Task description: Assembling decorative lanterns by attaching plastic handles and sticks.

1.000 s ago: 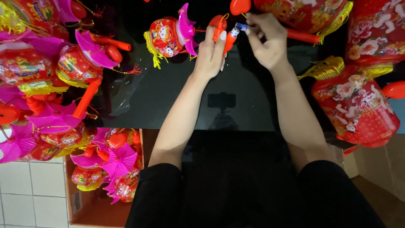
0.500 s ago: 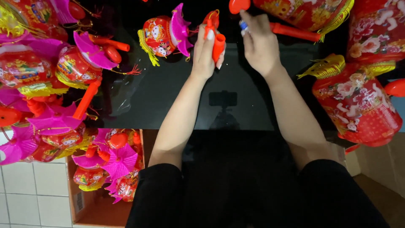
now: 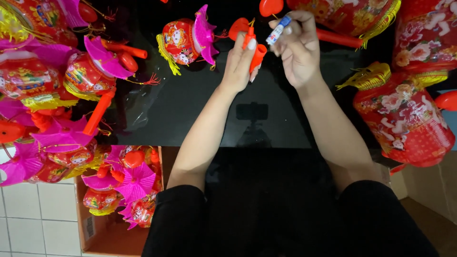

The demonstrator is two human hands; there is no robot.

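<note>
**Gripping an orange handle and a small tube over a black table**

Curling around an orange plastic handle [image 3: 252, 47], the fingers of the left hand [image 3: 240, 64] are drawn together, with the thumb pressing the handle from the side; the handle stands nearly upright, and a red heart-shaped piece [image 3: 238, 27] shows just behind its top. The right hand [image 3: 300, 50] pinches a small white and blue tube [image 3: 277, 31] between thumb and fingertips, its other fingers folded in, the tube tilted toward the handle and just beside it.

A red paper lantern with a pink fan-shaped top [image 3: 188, 38] lies near the left hand. More red and pink lanterns [image 3: 71, 76] are heaped at the left, and larger red lanterns with flower prints and yellow fringe [image 3: 404, 114] crowd the right. An open cardboard box [image 3: 109, 233], low at the left, holds further lanterns.

The hands work above a glossy black table [image 3: 200, 104] that reflects them. White floor tiles [image 3: 33, 219] show at the lower left corner.
</note>
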